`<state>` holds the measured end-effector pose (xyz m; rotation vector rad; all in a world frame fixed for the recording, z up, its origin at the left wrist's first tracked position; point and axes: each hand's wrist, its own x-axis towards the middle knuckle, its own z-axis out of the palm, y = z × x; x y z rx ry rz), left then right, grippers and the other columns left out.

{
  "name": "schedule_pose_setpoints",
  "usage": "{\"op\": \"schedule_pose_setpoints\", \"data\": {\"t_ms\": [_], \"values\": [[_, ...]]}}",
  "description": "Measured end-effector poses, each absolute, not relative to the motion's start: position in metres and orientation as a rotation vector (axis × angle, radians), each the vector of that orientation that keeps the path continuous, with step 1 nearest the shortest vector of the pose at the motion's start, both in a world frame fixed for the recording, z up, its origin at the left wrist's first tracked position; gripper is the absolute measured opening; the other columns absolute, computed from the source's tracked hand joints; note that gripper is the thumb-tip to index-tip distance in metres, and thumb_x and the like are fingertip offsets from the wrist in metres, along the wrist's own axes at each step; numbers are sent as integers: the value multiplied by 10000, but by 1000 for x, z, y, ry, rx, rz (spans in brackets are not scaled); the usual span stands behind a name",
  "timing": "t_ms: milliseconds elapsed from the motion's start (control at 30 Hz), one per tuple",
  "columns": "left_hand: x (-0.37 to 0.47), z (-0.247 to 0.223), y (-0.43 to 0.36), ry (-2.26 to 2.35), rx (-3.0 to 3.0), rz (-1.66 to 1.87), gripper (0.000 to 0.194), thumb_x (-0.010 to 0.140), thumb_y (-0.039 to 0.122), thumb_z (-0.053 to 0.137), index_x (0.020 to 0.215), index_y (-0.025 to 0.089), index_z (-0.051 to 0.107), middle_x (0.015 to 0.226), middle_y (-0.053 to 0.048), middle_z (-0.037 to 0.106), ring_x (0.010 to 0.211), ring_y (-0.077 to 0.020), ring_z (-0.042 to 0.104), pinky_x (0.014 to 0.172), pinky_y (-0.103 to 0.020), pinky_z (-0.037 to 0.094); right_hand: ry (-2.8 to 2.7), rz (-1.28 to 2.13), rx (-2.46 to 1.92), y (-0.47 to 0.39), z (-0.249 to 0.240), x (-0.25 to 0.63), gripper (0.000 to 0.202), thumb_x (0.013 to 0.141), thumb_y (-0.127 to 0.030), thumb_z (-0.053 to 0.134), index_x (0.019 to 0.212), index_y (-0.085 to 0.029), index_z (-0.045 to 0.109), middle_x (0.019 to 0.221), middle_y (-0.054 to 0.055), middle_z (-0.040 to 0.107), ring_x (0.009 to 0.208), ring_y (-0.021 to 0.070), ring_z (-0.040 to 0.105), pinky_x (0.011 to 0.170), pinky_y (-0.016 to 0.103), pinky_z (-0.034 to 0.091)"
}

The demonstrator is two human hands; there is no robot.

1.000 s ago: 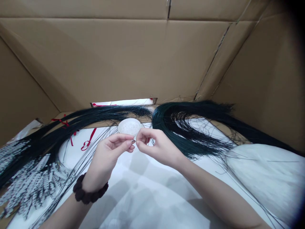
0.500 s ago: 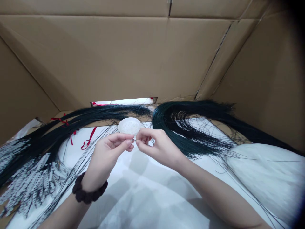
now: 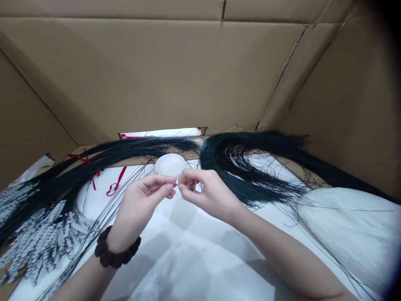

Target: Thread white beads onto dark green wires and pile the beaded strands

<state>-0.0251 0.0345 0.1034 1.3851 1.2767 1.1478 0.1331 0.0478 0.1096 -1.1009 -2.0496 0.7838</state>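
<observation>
Near the middle, my left hand (image 3: 147, 196) pinches the end of a thin dark strand (image 3: 176, 184) between thumb and forefinger. My right hand (image 3: 206, 190) faces it closely, thumb and forefinger pinched at the other side of the same short visible bit of strand. Just behind the fingertips stands a small white bowl (image 3: 170, 164) with tiny clear or whitish pieces in it, too small to name. Several long dark strands (image 3: 115, 179) run from near my left hand down to the lower left.
Dark green strand bundles lie in a left bundle (image 3: 103, 152) and a curved right bundle (image 3: 216, 167). White-dotted strand ends (image 3: 53, 238) spread at left, near a red ribbon (image 3: 116, 184). A white plastic-wrapped bundle (image 3: 351, 234) sits at right. Cardboard walls (image 3: 156, 75) enclose the back and sides.
Almost nothing differs. Both hands keep their pinch at the same spot, with only a very slight shift of the fingers and the view.
</observation>
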Motion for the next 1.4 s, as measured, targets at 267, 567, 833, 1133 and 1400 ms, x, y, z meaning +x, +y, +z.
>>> {"op": "schedule_pose_setpoints", "data": {"t_ms": [267, 567, 833, 1133, 1400], "values": [[-26, 102, 35, 1250, 1403, 1150, 99, 702, 250, 629, 784, 200, 653, 685, 21, 656, 631, -80, 586, 596, -145, 468, -2001, 878, -1091, 49, 110, 133, 84, 703, -160, 447, 638, -163, 500, 617, -19, 522, 578, 83, 436, 567, 198, 337], [-25, 102, 33, 1228, 1474, 1183, 78, 712, 230, 620, 776, 196, 648, 678, 23, 651, 637, -76, 587, 601, -135, 468, -1957, 1001, -1020, 51, 109, 134, 89, 704, -162, 445, 631, -158, 496, 597, -25, 489, 550, 73, 401, 543, 190, 328], [-23, 105, 32, 1236, 1506, 1195, 72, 712, 211, 618, 772, 175, 635, 662, 17, 640, 621, -81, 582, 585, -146, 468, -1936, 1014, -1023, 51, 110, 134, 81, 696, -150, 447, 632, -155, 496, 600, -25, 487, 552, 72, 396, 547, 191, 326], [-23, 105, 33, 1219, 1490, 1214, 96, 694, 213, 634, 779, 170, 620, 667, 15, 630, 623, -95, 584, 575, -170, 473, -1916, 1074, -1003, 52, 110, 135, 84, 694, -152, 450, 622, -153, 494, 592, -31, 462, 541, 68, 380, 530, 193, 314], [-26, 104, 33, 1223, 1425, 1169, 135, 692, 241, 635, 799, 166, 603, 696, -1, 641, 659, -125, 602, 608, -209, 483, -1906, 1094, -1008, 52, 112, 134, 89, 700, -166, 458, 619, -154, 495, 584, -24, 456, 533, 76, 375, 514, 197, 313]]}}
